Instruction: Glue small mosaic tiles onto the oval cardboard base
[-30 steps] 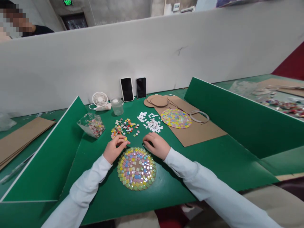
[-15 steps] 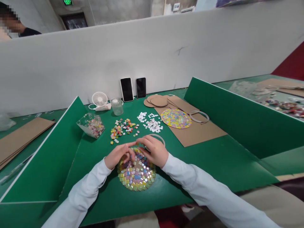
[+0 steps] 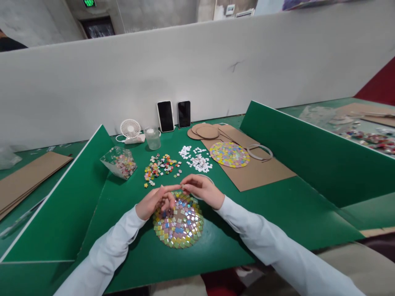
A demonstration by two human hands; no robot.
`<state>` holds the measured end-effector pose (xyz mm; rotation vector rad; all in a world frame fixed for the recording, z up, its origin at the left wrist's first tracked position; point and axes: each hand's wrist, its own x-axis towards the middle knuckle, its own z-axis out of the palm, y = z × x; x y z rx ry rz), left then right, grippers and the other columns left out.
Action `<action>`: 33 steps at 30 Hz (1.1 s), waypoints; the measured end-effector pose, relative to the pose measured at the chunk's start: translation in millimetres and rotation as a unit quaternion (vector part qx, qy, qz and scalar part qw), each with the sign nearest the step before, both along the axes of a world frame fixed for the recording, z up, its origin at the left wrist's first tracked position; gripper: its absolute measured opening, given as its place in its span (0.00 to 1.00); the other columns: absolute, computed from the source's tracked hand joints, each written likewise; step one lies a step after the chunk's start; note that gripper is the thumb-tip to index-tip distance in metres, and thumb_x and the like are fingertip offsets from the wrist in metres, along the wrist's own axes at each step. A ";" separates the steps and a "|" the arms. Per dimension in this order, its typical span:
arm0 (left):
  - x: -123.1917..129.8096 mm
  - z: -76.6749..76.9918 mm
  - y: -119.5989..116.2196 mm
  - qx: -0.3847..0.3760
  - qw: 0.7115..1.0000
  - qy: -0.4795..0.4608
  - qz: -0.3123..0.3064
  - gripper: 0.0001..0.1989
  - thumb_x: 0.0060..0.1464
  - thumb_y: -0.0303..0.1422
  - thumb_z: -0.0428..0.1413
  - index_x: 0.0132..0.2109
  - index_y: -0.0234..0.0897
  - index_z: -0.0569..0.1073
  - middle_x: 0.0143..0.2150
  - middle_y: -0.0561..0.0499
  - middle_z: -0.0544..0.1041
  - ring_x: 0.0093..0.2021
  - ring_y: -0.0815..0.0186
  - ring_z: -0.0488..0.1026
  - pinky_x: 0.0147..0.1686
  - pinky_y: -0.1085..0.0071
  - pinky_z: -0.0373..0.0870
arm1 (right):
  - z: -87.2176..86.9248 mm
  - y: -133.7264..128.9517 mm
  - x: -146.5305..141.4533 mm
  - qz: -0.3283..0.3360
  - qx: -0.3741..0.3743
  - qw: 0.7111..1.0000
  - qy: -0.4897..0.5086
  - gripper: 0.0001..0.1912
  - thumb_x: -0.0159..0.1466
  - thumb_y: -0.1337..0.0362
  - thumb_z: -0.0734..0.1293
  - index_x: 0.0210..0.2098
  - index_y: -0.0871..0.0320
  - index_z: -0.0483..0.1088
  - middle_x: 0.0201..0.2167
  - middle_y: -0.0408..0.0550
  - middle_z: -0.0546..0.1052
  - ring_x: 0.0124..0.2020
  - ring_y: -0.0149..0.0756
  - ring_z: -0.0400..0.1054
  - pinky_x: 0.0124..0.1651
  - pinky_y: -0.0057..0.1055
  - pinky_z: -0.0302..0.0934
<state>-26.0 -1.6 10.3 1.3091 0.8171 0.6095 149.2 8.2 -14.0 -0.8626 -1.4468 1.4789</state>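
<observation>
A round mosaic (image 3: 182, 230) of glossy yellow, green, pink and blue tiles lies flat in front of me, with a bare brown patch near its middle. My left hand (image 3: 156, 202) hovers over its upper left part, index finger stretched to the right and the other fingers loosely bent. At that fingertip, my right hand (image 3: 205, 191) pinches with thumb and index finger; whatever is between them is too small to name. Just beyond the hands are a pile of coloured tiles (image 3: 162, 166) and a pile of white pieces (image 3: 200, 162). A white ring (image 3: 207, 177) is partly hidden behind my right hand.
A second mosaic disc (image 3: 230, 154) and a pale ring (image 3: 259, 152) lie on a cardboard sheet (image 3: 262, 176). Cardboard discs (image 3: 207, 131), a cup (image 3: 152, 139), a fan (image 3: 130, 129) and two phones (image 3: 166, 116) stand behind. A tile bag (image 3: 121, 162) sits left. Green panels (image 3: 296, 152) border both sides.
My right hand has drawn slightly back to the right, its fingers closing to a pinch at the left index fingertip. More of the mosaic's upper right shows. My left hand has barely moved.
</observation>
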 end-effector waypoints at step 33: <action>7.4 -10.2 -12.3 0.515 0.773 0.363 0.071 0.09 0.51 0.30 0.43 0.30 0.35 0.66 0.26 0.49 0.70 0.29 0.67 0.67 0.30 0.72 0.62 | -0.1 -11.2 -13.4 0.037 -0.064 0.997 0.003 0.15 0.43 0.57 0.68 0.23 0.59 0.60 0.20 0.38 0.64 0.22 0.24 0.60 0.28 0.25 0.56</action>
